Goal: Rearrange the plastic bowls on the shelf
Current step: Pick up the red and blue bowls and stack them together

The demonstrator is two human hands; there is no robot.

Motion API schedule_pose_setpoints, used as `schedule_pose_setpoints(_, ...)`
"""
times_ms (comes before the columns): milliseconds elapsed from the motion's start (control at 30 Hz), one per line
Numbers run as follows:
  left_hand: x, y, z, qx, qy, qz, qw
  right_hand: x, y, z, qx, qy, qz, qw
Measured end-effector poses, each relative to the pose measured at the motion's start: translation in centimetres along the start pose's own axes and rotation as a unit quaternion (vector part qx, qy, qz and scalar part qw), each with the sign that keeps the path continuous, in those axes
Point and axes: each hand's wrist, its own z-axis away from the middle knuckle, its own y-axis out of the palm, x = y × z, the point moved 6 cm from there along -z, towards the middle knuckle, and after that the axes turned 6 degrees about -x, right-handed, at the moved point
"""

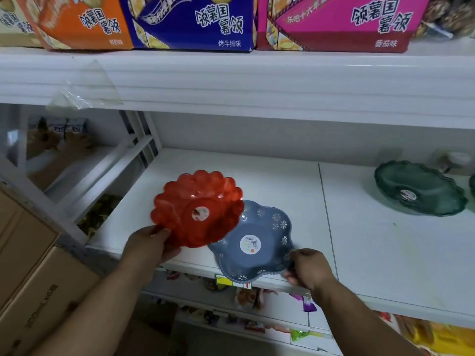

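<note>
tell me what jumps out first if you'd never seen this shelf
The red scalloped bowl, held at its near rim by the left hand, overlaps the blue flowered bowl gripped by the right hand at the shelf's front edge. A green bowl sits far right.

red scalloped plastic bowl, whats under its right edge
The red scalloped plastic bowl, held by the left hand, overlaps the blue flower-patterned plastic bowl. That blue rim section is covered.

The white shelf point(270, 181) carries a blue bowl point(257, 242) at its front edge between the hands, and a dark green bowl point(419, 188) well off beyond the right hand point(308, 268), toward the back.
</note>
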Motion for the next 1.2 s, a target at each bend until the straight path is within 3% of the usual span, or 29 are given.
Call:
schedule_pose_setpoints(133,1.4,4.5,2.2,0.073,-0.005,-0.024,0.997,-0.6,-0.1,0.5,0.014,0.039,-0.066,0.997)
schedule_pose_setpoints(267,3.5,6.9,2.2,0.097,-0.014,-0.059,0.993,-0.5,-0.6,1.0,0.007,0.072,-0.155,0.985)
schedule_pose_setpoints(400,4.6,7.9,1.8,0.126,-0.009,-0.071,0.989,-0.3,-0.7,1.4,0.006,0.062,-0.168,0.984)
schedule_pose_setpoints(700,3.5,6.9,0.1,0.090,0.032,-0.194,0.976,-0.1,-0.1,1.5,0.013,0.022,-0.138,0.990)
schedule_pose_setpoints(767,3.1,7.6,-0.4,0.098,0.036,-0.173,0.979,-0.1,0.0,1.3,0.007,0.013,-0.128,0.992)
schedule_pose_setpoints(933,4.0,9.5,-0.2,0.155,-0.053,-0.053,0.985,-0.5,0.4,0.6,-0.009,0.002,-0.129,0.992)
schedule_pose_setpoints(1200,2.8,10.7,0.8,0.154,0.009,-0.038,0.987,0.2,-1.4,1.7,-0.016,-0.022,-0.158,0.987)
